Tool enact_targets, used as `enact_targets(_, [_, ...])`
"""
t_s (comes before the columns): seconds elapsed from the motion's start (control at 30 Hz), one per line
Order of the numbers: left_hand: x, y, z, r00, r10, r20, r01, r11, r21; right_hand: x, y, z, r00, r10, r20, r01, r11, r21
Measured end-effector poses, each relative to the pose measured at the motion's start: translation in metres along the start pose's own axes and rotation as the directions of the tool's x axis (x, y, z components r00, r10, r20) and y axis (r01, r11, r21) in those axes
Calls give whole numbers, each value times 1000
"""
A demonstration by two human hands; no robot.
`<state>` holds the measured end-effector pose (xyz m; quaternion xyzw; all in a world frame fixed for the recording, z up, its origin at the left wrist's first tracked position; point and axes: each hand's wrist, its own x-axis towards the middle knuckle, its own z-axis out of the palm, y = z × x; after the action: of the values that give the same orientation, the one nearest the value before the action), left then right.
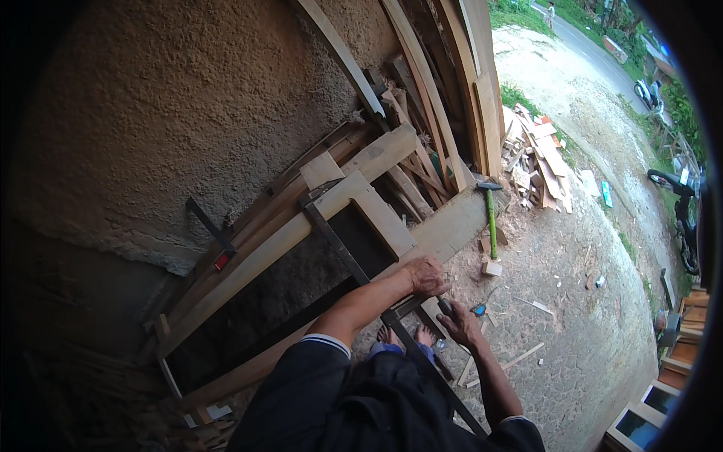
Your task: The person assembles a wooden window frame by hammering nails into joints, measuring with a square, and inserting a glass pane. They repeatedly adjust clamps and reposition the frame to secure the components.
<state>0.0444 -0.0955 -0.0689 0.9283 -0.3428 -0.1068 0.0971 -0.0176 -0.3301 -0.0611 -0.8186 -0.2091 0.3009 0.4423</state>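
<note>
A wooden frame (376, 218) with dark openings lies slantwise before me on timber supports. Across it runs a long dark metal bar clamp (331, 239), whose bar carries on past the near edge towards my body. My left hand (427, 276) is closed at the frame's near edge, beside the clamp's jaw; what its curled fingers hold is hidden. Just to the right and nearer, my right hand (461, 324) grips the clamp's dark handle (446, 306). A green-handled hammer (492, 222) rests with its head on the board (456, 224) beyond my hands.
A try square (211, 230) with a red mark lies left, by the rough wall (188, 98). Long boards (422, 83) lean at the back. Offcuts (538, 158) are heaped farther right, and scraps litter the ground (572, 301). Motorcycles (684, 215) stand at the right.
</note>
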Motion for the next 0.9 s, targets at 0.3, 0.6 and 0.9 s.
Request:
enact_targets(0.3, [-3, 6, -6, 1000, -17, 6, 17, 1000, -23, 22, 5, -12, 913, 201, 354, -291, 930, 225])
enact_targets(0.6, [-3, 5, -15, 999, 22, -28, -22, 999, -27, -5, -10, 29, 963, -13, -268, -83, 935, -344])
enact_targets(0.9, [-1, 12, -29, 980, -69, 185, 77, 996, -35, 21, -11, -21, 855, 273, 440, -432, 846, 314])
